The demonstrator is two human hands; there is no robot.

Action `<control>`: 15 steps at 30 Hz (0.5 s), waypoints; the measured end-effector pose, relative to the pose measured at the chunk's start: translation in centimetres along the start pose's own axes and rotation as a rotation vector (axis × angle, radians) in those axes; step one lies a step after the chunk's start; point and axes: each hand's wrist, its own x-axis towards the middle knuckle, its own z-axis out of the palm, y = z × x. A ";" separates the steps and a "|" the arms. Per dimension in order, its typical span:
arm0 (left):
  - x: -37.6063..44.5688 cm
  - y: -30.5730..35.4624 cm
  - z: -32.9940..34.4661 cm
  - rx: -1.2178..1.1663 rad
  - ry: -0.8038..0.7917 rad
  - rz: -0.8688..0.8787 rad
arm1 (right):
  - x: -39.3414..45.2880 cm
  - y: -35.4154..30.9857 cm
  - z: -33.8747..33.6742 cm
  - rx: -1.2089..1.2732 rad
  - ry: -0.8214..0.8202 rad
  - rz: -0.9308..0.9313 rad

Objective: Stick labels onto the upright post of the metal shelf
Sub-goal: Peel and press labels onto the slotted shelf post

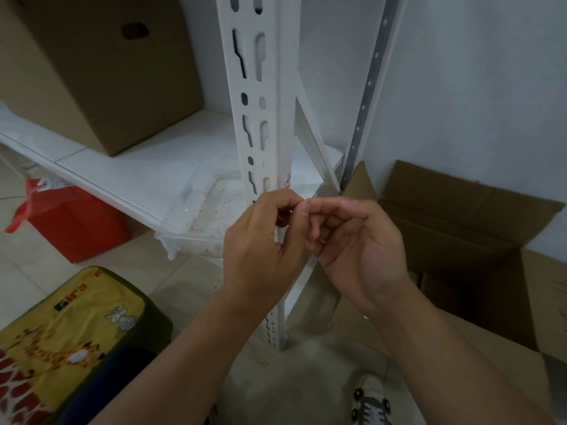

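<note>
Your left hand (260, 237) and right hand (346, 240) are together at frame centre, fingertips meeting right in front of the upright post (260, 118). Both sets of fingers are curled as if pinching something small; probably a label being peeled, but it's too small to confirm. Just above your fingers, one label (287, 180) with red print already sits on the post's edge. My read: at least one is done, the next isn't on yet. Cardboard box (92, 65) on the shelf upper left, open carton (460, 228) right.
</note>
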 end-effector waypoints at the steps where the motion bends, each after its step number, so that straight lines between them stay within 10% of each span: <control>1: 0.0 -0.1 -0.1 0.002 -0.002 0.001 | 0.0 0.0 0.1 0.007 -0.006 0.005; 15: 0.4 -0.5 -1.2 0.020 0.009 -0.230 | 0.2 1.1 0.2 -0.242 0.040 -0.111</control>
